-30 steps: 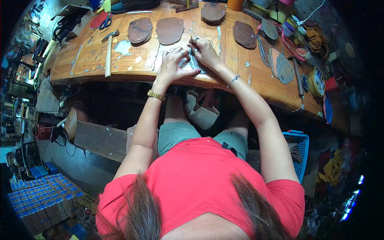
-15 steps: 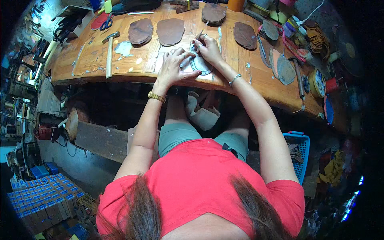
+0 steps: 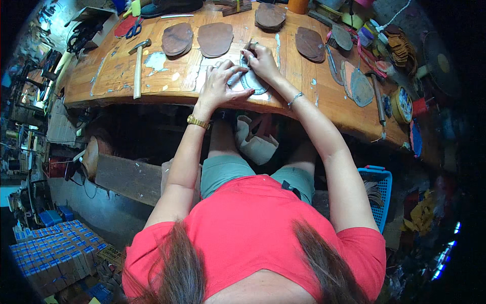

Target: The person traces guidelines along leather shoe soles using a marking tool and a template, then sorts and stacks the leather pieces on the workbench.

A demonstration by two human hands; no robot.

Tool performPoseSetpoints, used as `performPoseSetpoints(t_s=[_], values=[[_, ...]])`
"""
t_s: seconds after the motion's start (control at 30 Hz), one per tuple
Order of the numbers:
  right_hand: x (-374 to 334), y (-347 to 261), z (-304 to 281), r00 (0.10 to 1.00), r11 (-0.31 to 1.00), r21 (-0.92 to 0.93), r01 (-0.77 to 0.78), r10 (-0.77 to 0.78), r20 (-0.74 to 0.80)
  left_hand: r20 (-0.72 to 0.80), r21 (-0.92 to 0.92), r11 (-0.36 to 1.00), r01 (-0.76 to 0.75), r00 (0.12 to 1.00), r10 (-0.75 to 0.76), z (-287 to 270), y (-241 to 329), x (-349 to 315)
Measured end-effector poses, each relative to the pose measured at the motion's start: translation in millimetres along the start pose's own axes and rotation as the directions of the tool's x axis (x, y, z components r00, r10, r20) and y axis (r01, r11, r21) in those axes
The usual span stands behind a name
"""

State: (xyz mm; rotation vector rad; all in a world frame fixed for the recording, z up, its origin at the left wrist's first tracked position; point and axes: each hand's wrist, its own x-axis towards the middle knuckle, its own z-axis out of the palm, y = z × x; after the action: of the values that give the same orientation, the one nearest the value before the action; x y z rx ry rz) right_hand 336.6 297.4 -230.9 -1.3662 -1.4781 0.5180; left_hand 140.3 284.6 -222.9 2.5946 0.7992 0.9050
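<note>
At the table's near edge lies a pale rounded piece with a dark dotted line along its rim. My left hand rests on its left side, thumb and fingers spread apart. Over the far end of the piece, my right hand is closed in a pinch around a slim pen-like tool; its tip is hidden by the fingers. Just beyond my hands sit a brown rounded leather piece and a stack of similar leather pieces.
A hammer lies at the left, with scissors behind it. More leather stacks are at the back and right. Along the right edge stand a yellow round tin and a dark-handled tool. A blue basket sits below.
My right hand has shifted slightly left and the slim tool now stands more upright, its top end moved left. My left hand and the pale piece look the same.
</note>
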Motion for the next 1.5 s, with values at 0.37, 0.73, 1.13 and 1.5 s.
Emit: performPoseSetpoints(t_s=[0.37,0.73,1.13,1.5], values=[[7.4,16.9,-16.1,0.966,0.829,0.535,-0.166,0.246,-0.082,0.003,0.014,1.000,-0.012,1.000,0.012,-1.0,4.3,0.2],[-53.0,27.3,-63.1,0.975,0.907,0.417,-0.060,0.143,-0.171,-0.019,0.021,1.000,-0.010,1.000,0.011,0.2,1.3,-1.6],[-61.2,12.4,-60.9,0.982,0.997,0.064,0.051,-0.038,-0.186,-0.010,0.034,0.999,-0.033,0.999,0.034,-2.2,6.9,-0.1],[-63.9,4.4,-64.0,0.963,0.964,-0.152,0.217,-0.237,-0.126,-0.039,0.002,0.999,-0.042,0.998,0.042,0.6,4.6,1.5]])
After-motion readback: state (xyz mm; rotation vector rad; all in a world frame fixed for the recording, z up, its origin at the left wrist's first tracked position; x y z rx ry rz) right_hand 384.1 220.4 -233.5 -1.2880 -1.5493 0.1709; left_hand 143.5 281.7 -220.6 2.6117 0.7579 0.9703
